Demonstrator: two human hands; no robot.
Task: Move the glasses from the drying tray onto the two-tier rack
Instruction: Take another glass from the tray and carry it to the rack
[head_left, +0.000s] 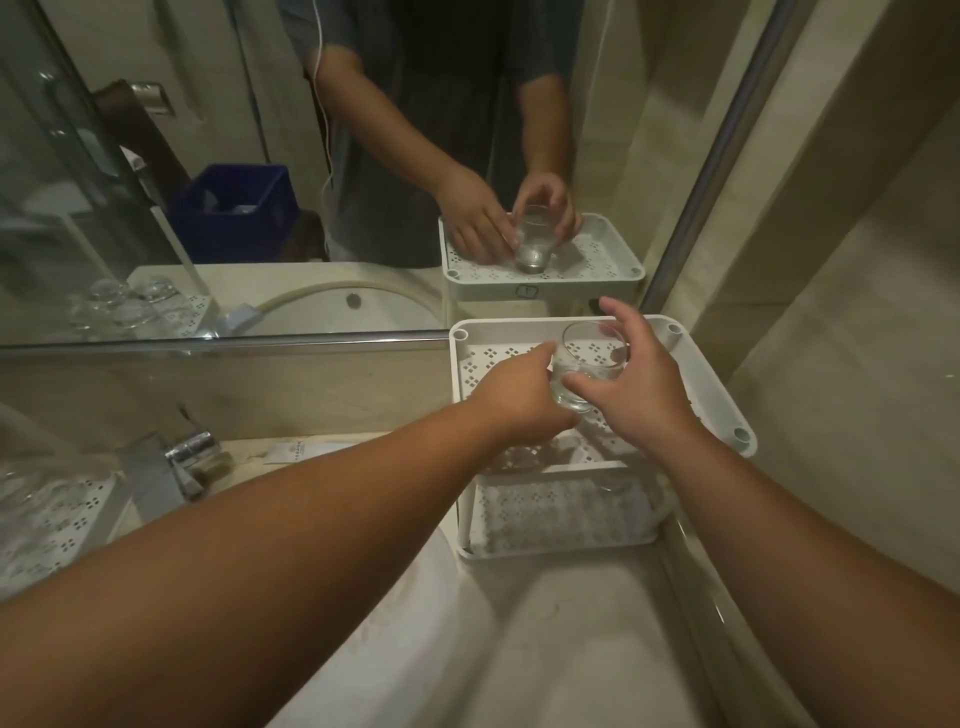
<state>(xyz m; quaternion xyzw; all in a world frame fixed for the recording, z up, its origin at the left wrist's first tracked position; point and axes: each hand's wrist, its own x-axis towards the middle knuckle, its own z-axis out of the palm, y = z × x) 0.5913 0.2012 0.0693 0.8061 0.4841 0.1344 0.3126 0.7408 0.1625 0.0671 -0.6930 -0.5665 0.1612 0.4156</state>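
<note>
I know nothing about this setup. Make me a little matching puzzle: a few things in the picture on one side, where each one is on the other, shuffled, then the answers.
Things:
1. glass
2. drying tray
3. tap
4. blue crate

Places:
A. seen only in the mirror, behind the person
B. at the left edge of the counter, with glasses on it
C. above the top tier of the rack, held between the left hand and right hand
D. between the drying tray and the rack, behind the basin

Pairs: 1-C, 2-B, 3-D, 4-A
</note>
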